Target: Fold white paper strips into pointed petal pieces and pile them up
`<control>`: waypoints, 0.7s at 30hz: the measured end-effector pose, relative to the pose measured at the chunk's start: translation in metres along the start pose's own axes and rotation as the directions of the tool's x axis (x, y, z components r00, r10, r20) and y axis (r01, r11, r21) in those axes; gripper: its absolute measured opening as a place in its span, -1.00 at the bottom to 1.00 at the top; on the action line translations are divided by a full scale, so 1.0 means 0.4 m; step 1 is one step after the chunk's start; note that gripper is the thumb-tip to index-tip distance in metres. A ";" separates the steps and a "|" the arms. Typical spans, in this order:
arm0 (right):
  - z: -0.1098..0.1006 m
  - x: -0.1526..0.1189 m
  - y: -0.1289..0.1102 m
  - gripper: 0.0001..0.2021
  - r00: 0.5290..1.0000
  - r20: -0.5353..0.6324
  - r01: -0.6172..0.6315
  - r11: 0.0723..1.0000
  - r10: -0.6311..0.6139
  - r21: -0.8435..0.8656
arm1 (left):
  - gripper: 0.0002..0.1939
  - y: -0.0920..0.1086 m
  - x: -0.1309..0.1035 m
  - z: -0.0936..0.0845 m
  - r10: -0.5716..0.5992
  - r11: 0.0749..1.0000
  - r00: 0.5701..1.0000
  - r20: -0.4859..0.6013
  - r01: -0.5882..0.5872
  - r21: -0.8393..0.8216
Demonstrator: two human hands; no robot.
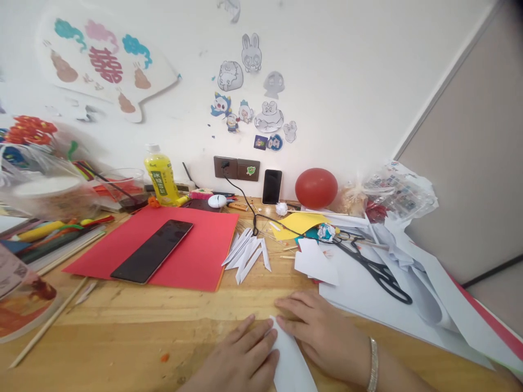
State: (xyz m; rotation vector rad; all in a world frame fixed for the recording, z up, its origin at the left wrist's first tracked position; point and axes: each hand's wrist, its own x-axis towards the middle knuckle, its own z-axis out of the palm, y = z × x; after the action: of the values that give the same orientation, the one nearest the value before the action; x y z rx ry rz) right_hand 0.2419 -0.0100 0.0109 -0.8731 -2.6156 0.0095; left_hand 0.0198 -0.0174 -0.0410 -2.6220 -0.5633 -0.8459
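Observation:
A narrow piece of white folded paper [291, 362] lies on the wooden table at the bottom centre, tapering to a tip at its far end. On its left edge rest the fingertips of my left hand [243, 356], stretched out with small gaps between them. My right hand [327, 332] lies on the other side, fingers spread; one fingertip touches the tip of the paper and another reaches onto the table. A pale sparkling bracelet [372, 363] circles the right wrist. Beyond the hands is a small pile of folded white paper strips [247, 251].
A dark phone [153, 250] lies on red paper [204, 239]. Black-handled scissors [378, 272] rest on white sheets [347, 299] at the right. At the back stand a yellow bottle [161, 177], another phone [272, 187] and a red balloon [316, 188]. A cup [24, 299] is at the left.

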 end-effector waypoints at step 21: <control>0.013 -0.008 0.010 -0.65 0.985 -0.049 0.165 0.986 -0.165 -0.006 | -0.60 -0.056 0.047 -0.118 0.035 0.999 0.922 0.386 -0.019 -0.047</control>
State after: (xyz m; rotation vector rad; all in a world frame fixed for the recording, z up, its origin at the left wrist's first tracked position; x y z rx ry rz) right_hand 0.2448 -0.0079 0.0045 -0.6461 -2.6337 -0.0585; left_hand 0.0008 -0.0130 0.0108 -2.8450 -0.6097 -0.3280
